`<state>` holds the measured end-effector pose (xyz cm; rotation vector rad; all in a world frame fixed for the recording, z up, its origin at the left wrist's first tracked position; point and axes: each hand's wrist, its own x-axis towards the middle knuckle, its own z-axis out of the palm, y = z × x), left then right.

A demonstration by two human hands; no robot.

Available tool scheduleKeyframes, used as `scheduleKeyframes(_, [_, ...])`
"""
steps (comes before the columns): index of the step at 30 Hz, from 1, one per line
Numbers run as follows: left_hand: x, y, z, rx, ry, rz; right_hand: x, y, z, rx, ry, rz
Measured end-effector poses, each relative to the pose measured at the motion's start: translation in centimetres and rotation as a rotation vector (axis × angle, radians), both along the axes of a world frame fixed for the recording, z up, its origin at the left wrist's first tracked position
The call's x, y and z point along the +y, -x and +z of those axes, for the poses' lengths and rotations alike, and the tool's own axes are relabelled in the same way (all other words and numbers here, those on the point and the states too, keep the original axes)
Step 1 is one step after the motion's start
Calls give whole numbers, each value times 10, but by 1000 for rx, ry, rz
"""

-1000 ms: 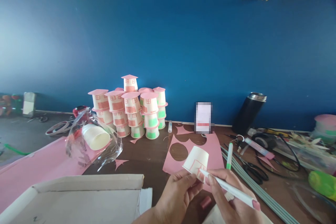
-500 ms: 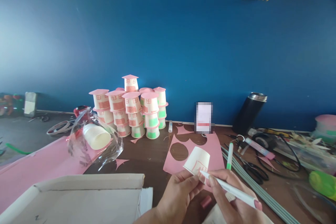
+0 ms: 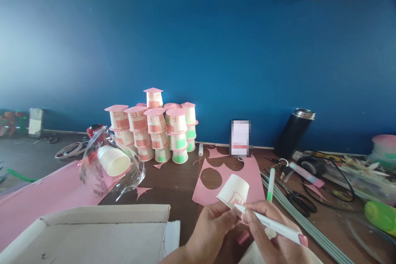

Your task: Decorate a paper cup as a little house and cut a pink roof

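Observation:
A white paper cup, upside down and tilted, is pinched near its rim by my left hand. Red outlines and scribbled strokes mark its lower side. My right hand grips a white marker pen with a pink end, and its tip touches the cup beside the red strokes. Below the hands lies a small pink-red cap. Under and behind the cup is a pink sheet with round holes cut out.
Stacked paper cups with pink discs stand at the back left. A plastic bag of cups and a white cardboard box are at left. Scissors, green-grey sticks, a green marker and a black flask are at right.
More red strokes show inside the outline on the cup. The pen tip has shifted slightly left and down, and the cup has moved very slightly. Everything else stays put.

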<state>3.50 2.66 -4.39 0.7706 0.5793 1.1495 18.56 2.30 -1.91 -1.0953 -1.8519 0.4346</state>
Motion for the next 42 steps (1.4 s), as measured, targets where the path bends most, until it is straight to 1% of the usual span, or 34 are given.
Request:
scheduleKeyframes(4, [1,-1,0,10,5,-20,2,0,0,19,-10,-81])
scheduleKeyframes(6, [1,-1,-1,23,6,-14,1,1,1,15,-9,-53])
scheduleKeyframes(8, [1,-1,-3,41,14,-6,0,2,3,13,20,8])
scheduleKeyframes(10, [2,-1,-4,62,24,1,-1,2,3,10,41,38])
scheduleKeyframes(15, [1,0,0,159,-19,8,1,-1,0,44,-1,-53])
scheduleKeyframes(17, [1,1,0,185,-42,21,0,0,0,40,5,-35])
scheduleKeyframes(21, [1,1,-2,221,-40,39,-3,3,3,15,72,31])
scheduleKeyframes(23, [1,1,-2,238,-36,44,-2,3,3,38,83,15])
scheduleKeyframes(27, [0,0,0,282,-59,58,0,0,0,88,45,-49])
scheduleKeyframes(29, [-1,1,1,315,-77,76,0,0,0,73,53,-34])
scheduleKeyframes(32, [-1,0,2,326,-72,74,-2,1,0,47,80,26])
scheduleKeyframes(34, [-1,0,2,320,-63,75,-3,2,1,58,84,16])
scheduleKeyframes(37, [-2,-1,3,335,-78,89,-3,4,2,84,80,-41])
scheduleKeyframes(42, [-1,-1,3,335,-68,110,-4,6,3,43,64,30])
